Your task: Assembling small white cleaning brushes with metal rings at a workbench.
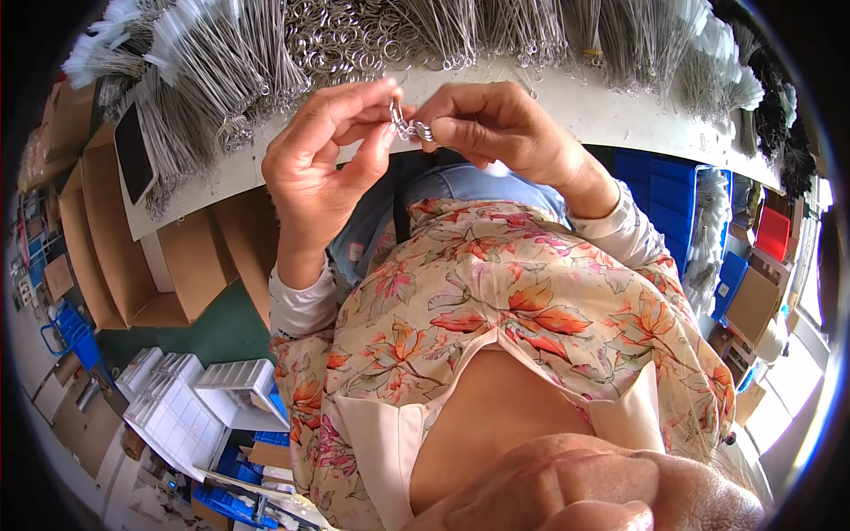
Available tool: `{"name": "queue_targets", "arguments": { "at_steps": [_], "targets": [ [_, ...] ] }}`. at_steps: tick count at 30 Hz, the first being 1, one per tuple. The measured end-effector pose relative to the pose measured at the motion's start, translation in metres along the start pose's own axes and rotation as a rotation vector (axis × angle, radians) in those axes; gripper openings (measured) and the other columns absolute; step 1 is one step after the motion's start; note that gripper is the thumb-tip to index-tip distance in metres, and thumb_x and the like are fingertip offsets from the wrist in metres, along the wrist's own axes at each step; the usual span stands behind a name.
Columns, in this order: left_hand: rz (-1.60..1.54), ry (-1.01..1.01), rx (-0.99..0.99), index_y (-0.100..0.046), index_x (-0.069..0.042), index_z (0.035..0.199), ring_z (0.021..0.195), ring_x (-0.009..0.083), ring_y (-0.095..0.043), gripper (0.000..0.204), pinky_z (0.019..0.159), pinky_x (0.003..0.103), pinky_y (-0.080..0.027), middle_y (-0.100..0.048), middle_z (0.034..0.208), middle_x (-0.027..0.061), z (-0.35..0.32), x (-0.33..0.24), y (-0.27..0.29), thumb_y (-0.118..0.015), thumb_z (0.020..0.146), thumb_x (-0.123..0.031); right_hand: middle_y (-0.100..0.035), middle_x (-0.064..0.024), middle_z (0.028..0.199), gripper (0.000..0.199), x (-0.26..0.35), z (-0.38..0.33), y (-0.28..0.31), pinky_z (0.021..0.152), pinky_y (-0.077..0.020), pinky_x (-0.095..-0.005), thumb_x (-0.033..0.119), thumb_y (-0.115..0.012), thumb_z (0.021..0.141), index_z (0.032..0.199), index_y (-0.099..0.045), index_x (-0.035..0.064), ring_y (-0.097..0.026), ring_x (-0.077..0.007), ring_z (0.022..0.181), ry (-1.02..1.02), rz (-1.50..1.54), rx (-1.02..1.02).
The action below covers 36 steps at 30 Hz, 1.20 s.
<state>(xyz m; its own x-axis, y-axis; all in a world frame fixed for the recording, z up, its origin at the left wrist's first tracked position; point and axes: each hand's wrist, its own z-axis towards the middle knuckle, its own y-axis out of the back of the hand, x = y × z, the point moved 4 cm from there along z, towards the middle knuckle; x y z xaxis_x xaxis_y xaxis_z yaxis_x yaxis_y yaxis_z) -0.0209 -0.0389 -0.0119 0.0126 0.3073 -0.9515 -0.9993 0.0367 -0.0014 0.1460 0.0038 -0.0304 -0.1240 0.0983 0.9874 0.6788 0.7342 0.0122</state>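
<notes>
My left hand (323,150) pinches a shiny metal ring (396,112) between thumb and index fingertip, its other fingers partly curled behind. Close beside it, my right hand (505,128) grips several small metal rings (421,131) stacked together, the thumb pressed along their side. Small metal links bridge the gap between the two hands; how they join is too small to tell. Both hands are raised above the near edge of the pale table (496,78). Just beyond them lies a heap of loose metal rings (341,40).
Bundles of looped wire cables (217,53) line the table to the left, with more bundles (637,40) to the right. A dark flat device (135,155) is at the left end. Cardboard boxes (124,239) stand at left, blue bins (653,199) at right.
</notes>
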Motion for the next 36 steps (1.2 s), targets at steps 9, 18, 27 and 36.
{"name": "queue_targets", "arguments": {
  "at_steps": [9, 18, 27, 36],
  "targets": [
    [0.193, -0.364, -0.158, -0.061, 0.009, 0.100, 0.081, 0.0198, -0.067, 0.029, 0.071, 0.027, -0.057, -0.064, 0.097, 0.0164, 0.015, -0.017, -0.009, -0.062, 0.071, 0.015, -0.062, 0.0014, 0.075, 0.016, 0.039, 0.003, 0.000, 0.052, -0.0396, -0.0175, 0.017, -0.063, 0.088, 0.094, -0.064, 0.0023, -0.049, -0.0015, 0.061, 0.232, 0.098, -0.290],
    [0.131, -0.267, -0.124, -0.063, 0.008, 0.100, 0.082, 0.0172, -0.066, 0.026, 0.074, 0.025, -0.056, -0.066, 0.096, 0.0145, 0.023, -0.015, -0.001, -0.061, 0.074, 0.013, -0.054, 0.0010, 0.075, 0.013, 0.029, 0.009, 0.002, 0.051, -0.0373, -0.0180, 0.011, -0.063, 0.086, 0.094, -0.064, 0.0005, -0.048, -0.0029, 0.060, 0.247, 0.033, -0.315],
    [0.074, -0.087, -0.011, -0.064, 0.004, 0.102, 0.083, 0.0125, -0.065, 0.022, 0.077, 0.023, -0.053, -0.065, 0.093, 0.0098, 0.033, -0.017, 0.003, -0.058, 0.081, 0.008, -0.060, 0.0008, 0.072, 0.018, 0.024, 0.006, 0.001, 0.052, -0.0410, -0.0178, 0.016, -0.066, 0.085, 0.093, -0.063, 0.0002, -0.051, -0.0030, 0.061, 0.139, 0.044, -0.304],
    [-0.160, 0.137, 0.067, -0.062, 0.001, 0.092, 0.059, 0.0041, -0.049, 0.011, 0.053, 0.017, -0.041, -0.060, 0.074, 0.0003, 0.023, 0.006, 0.002, -0.060, 0.088, -0.010, -0.052, 0.0014, 0.066, 0.020, 0.021, 0.005, -0.005, 0.049, -0.0355, -0.0184, 0.020, -0.059, 0.090, 0.095, -0.059, 0.0011, -0.046, -0.0041, 0.057, 0.106, 0.269, -0.142]
  ]
}}
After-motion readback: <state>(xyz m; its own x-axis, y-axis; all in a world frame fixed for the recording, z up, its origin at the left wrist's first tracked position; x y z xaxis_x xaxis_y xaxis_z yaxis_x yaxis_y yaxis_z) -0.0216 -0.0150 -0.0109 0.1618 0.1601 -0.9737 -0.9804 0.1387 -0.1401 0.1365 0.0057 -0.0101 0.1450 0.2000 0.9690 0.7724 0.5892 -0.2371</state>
